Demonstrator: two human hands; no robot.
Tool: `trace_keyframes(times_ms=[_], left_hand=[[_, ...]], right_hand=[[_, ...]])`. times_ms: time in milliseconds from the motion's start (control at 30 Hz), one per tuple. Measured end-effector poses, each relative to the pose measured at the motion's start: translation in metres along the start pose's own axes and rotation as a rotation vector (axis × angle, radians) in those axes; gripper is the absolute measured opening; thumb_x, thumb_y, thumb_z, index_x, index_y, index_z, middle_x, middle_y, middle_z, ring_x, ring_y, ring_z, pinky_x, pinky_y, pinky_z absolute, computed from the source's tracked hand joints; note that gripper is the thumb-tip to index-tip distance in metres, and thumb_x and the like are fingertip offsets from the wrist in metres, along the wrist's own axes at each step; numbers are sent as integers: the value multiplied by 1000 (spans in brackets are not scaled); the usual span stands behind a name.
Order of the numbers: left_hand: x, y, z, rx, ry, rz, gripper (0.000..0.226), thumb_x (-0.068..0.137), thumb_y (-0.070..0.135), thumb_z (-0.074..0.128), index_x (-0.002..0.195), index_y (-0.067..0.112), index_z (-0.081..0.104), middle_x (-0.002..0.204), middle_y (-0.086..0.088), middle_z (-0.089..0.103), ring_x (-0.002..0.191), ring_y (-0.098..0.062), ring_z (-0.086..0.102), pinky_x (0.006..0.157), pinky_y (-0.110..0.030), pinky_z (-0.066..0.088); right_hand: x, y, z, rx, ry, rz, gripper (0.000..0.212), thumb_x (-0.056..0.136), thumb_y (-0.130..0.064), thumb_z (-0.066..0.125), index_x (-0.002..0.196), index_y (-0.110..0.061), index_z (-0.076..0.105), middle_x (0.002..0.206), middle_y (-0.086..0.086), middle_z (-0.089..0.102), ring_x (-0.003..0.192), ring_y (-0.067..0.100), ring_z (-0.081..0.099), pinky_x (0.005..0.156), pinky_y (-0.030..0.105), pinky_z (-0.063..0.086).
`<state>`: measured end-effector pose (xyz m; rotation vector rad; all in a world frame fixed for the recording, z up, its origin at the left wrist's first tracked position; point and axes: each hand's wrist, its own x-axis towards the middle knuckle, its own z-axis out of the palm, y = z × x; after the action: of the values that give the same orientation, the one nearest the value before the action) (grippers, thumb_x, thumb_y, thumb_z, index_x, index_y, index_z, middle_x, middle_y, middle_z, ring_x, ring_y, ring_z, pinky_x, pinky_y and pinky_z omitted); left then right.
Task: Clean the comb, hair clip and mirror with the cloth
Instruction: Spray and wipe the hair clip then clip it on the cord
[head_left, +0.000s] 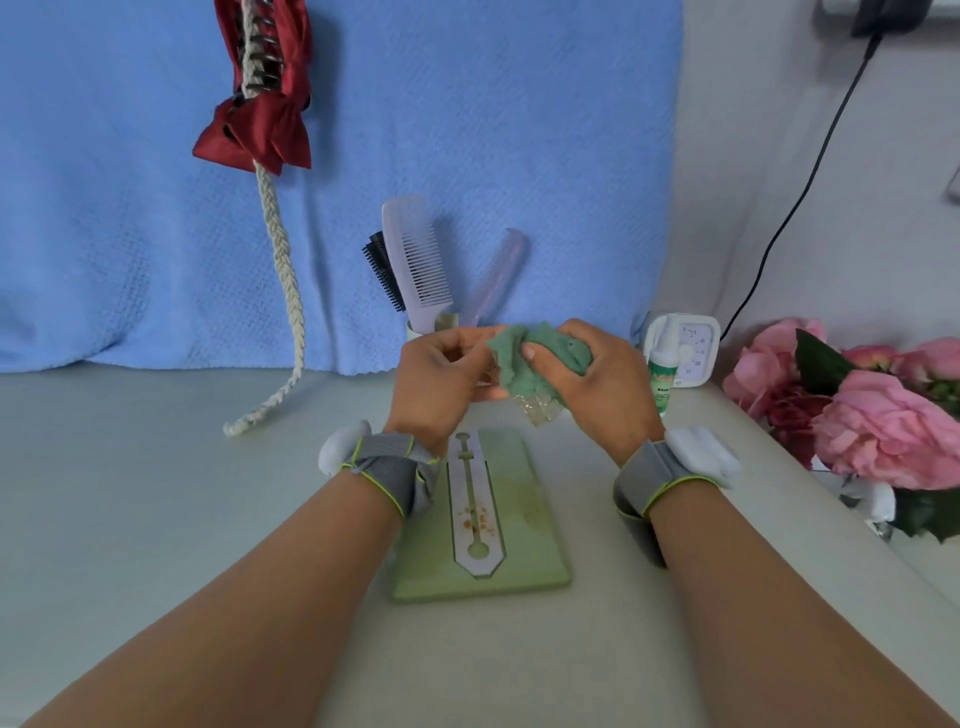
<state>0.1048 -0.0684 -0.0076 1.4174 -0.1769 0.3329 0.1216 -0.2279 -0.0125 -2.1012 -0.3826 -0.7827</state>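
Note:
My right hand (597, 384) is closed on a crumpled green cloth (530, 358) held above the table. My left hand (441, 379) pinches something at the cloth's left edge. A clear, glittery hair clip (540, 410) pokes out below the cloth, mostly hidden. Flat on the table under my wrists lies a green mirror (524, 525), back side up, with a white stained stand strip. A lilac comb (415, 260) stands upright in a cup behind my hands.
The cup also holds a black brush (383, 273) and a second lilac comb (496, 275). A spray bottle (664, 364) and white timer (693, 348) stand right. Pink flowers (878, 415) fill the right edge. A braided rope (283, 291) hangs over the blue cloth backdrop.

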Motion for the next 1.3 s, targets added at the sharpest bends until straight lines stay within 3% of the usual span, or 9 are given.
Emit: trace_keyframes(times_ms=[167, 267, 433, 600, 733, 833, 1000, 1100, 1300], left_hand=[[0, -3, -3, -86, -36, -29, 31, 85, 28, 71, 99, 1, 73, 97, -18, 74, 90, -29, 71, 81, -33, 58], [2, -1, -7, -83, 0, 4, 27, 86, 24, 70, 98, 0, 73, 83, -10, 72, 74, -15, 67, 72, -25, 57], [3, -2, -9, -83, -13, 6, 30, 89, 23, 66, 110, 1, 69, 102, -21, 72, 86, -24, 68, 84, -35, 59], [-3, 0, -2, -67, -92, -42, 20, 91, 13, 64, 101, -3, 71, 80, -10, 71, 76, -18, 66, 74, -29, 59], [-11, 1, 8, -28, -199, -8, 10, 90, 6, 62, 92, -1, 69, 83, -12, 72, 81, -22, 70, 77, -30, 60], [-10, 1, 8, -30, -134, 22, 15, 92, 5, 59, 79, 6, 67, 73, -11, 68, 79, -24, 70, 76, -33, 61], [-3, 1, -2, -60, 13, 6, 15, 89, 7, 64, 96, -4, 72, 89, -23, 72, 74, -23, 69, 67, -28, 59], [2, 3, -8, -66, 93, 2, 24, 87, 17, 67, 93, -5, 72, 83, -18, 69, 69, -20, 63, 61, -26, 55], [-6, 3, 1, -53, -91, -11, 23, 91, 17, 64, 105, -1, 69, 94, -20, 71, 84, -28, 67, 85, -41, 58]], right_hand=[[2, 2, -1, 69, 80, 1, 25, 92, -37, 63, 79, -15, 61, 59, -9, 52, 56, 3, 48, 55, 13, 36], [2, 3, 1, 86, 21, -32, 15, 94, -28, 62, 95, -13, 64, 73, -9, 59, 66, 4, 53, 64, 20, 43], [1, 4, -1, 179, -103, -63, 20, 92, -9, 62, 111, -12, 60, 99, -6, 62, 88, 9, 58, 83, 26, 51], [1, 5, -2, 149, 76, -8, 10, 91, -27, 66, 89, -19, 61, 75, -13, 59, 69, 8, 54, 69, 24, 46], [-2, 0, -4, 131, 217, 34, 43, 86, -42, 68, 66, -11, 46, 55, -4, 41, 52, 9, 36, 51, 22, 34], [-2, -3, -2, 100, 208, 14, 39, 86, -45, 69, 70, -14, 50, 57, -6, 46, 53, 8, 41, 52, 20, 36], [-1, -3, 2, 200, 61, -84, 11, 88, -24, 71, 93, -19, 62, 87, -6, 63, 82, 13, 61, 74, 24, 50], [-1, -3, 1, 291, -75, -86, 18, 88, -12, 69, 105, -17, 64, 101, -4, 65, 92, 8, 62, 80, 19, 52], [-2, -2, -5, 105, 143, 28, 25, 86, -40, 69, 76, -19, 59, 65, -9, 58, 60, 4, 53, 59, 15, 43]])
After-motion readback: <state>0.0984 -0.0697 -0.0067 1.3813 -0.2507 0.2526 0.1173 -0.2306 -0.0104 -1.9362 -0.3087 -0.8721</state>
